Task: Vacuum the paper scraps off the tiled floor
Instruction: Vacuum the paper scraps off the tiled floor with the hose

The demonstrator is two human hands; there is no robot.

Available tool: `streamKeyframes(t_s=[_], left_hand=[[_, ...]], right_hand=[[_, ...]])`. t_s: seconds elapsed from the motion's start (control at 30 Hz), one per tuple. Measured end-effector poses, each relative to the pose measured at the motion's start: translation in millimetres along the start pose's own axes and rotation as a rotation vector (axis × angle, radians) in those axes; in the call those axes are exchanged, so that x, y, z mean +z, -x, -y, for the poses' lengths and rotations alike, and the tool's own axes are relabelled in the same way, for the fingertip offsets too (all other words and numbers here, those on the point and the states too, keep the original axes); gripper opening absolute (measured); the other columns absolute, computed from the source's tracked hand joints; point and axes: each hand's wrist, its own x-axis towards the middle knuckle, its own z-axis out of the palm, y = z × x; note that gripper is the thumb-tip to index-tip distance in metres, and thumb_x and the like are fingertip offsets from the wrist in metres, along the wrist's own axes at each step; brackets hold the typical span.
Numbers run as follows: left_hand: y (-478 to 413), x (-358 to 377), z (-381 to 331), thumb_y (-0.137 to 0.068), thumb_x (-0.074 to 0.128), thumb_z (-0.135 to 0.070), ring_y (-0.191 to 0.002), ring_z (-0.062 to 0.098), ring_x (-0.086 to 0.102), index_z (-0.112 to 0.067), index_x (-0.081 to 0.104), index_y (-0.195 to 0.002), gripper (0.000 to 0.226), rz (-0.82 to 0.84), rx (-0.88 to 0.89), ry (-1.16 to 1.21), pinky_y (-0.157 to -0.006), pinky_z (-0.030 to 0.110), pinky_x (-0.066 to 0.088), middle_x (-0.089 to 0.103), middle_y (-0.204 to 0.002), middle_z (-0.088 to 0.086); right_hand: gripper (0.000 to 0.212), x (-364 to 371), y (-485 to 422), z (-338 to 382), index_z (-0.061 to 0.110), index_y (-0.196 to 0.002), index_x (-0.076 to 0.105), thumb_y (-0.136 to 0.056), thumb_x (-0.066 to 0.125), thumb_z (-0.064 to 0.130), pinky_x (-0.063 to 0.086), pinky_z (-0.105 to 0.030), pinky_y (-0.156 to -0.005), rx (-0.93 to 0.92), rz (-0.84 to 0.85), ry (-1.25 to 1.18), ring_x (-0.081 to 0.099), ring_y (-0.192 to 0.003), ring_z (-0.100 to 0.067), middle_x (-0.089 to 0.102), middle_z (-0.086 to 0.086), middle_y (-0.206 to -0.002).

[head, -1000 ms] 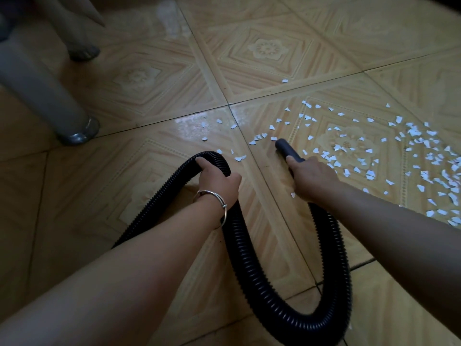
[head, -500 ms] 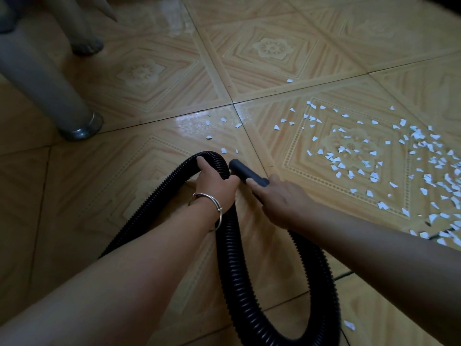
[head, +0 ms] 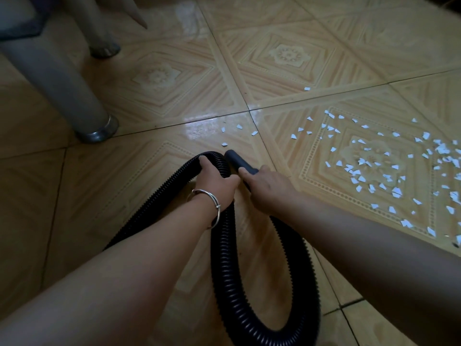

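Left hand: I have my left hand (head: 214,182) over the top of the hose (head: 224,258) where it bends, fingers (head: 204,161) curled round the ribbed tube. A metal bangle (head: 212,196) sits on the wrist.
Right hand: my right hand (head: 268,187) grips the near end of the nozzle (head: 237,159), fingers (head: 245,172) closed round it, with one finger lying along its top.
Nozzle: a dark, smooth tube pointing far and a little left, just beside the hose bend. I cannot tell whether its mouth touches the tile.
Hose: black and ribbed. It runs near from the nozzle under my right forearm, loops at the near edge, climbs back to my left hand, then drops away to the near left under that forearm.
Paper scraps: the paper scraps (head: 361,162) lie mostly on the tile to the right, well apart from the nozzle and thickest toward the right edge. A few small ones lie just beyond the nozzle mouth, on the far side.
Floor: the tiled floor (head: 162,78) is glossy tan with flower patterns and dark grout lines.
Far left: a grey furniture leg (head: 72,96) with a metal foot stands on the tiles, and a second leg (head: 103,43) stands farther off.
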Motion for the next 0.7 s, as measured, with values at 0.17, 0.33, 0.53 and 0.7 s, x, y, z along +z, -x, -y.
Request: streamKeyframes(t_s=[0.17, 0.33, 0.53, 0.7], left_hand=[[-15.6, -7.8, -6.3, -0.071, 0.059, -0.024, -0.084, 0.037, 0.065, -0.029, 0.014, -0.14, 0.082, 0.023, 0.004, 0.046, -0.072, 0.046, 0.058, 0.059, -0.111, 0.022], [-28.9, -14.2, -16.3, -0.064, 0.058, -0.029, -0.086, 0.04, 0.065, -0.024, 0.022, -0.132, 0.076, 0.019, 0.009, 0.043, -0.073, 0.051, 0.057, 0.06, -0.107, 0.024], [-38.9, -15.5, -20.4, -0.069, 0.059, -0.025, -0.093, 0.043, 0.063, -0.021, 0.02, -0.135, 0.076, 0.026, 0.003, 0.046, -0.071, 0.048, 0.058, 0.057, -0.115, 0.027], [-38.4, -13.5, -23.8, -0.06, 0.058, -0.029, -0.094, 0.045, 0.063, -0.022, 0.022, -0.133, 0.082, 0.022, 0.001, 0.065, -0.073, 0.051, 0.057, 0.057, -0.115, 0.028]], right_hand=[[0.044, -9.5, -31.5, 8.9, 0.016, -0.141, 0.03, -0.098, 0.039, 0.014, 0.038, -0.034, -0.065, 0.023, -0.017, 0.014, 0.05, -0.082, -0.03, 0.044, -0.018, -0.115], [0.042, -25.0, -59.3, 10.9, 0.012, -0.137, 0.034, -0.096, 0.044, 0.012, 0.038, -0.033, -0.066, 0.067, -0.031, 0.031, 0.055, -0.098, -0.033, 0.046, -0.019, -0.119], [0.042, -25.8, -77.4, 8.6, 0.01, -0.137, 0.034, -0.095, 0.042, 0.009, 0.037, -0.032, -0.067, 0.093, -0.056, 0.011, 0.055, -0.103, -0.033, 0.047, -0.02, -0.119], [0.045, -26.0, -88.7, 5.7, 0.011, -0.142, 0.029, -0.098, 0.035, 0.009, 0.037, -0.033, -0.068, 0.107, -0.06, -0.028, 0.053, -0.104, -0.035, 0.043, -0.022, -0.122]])
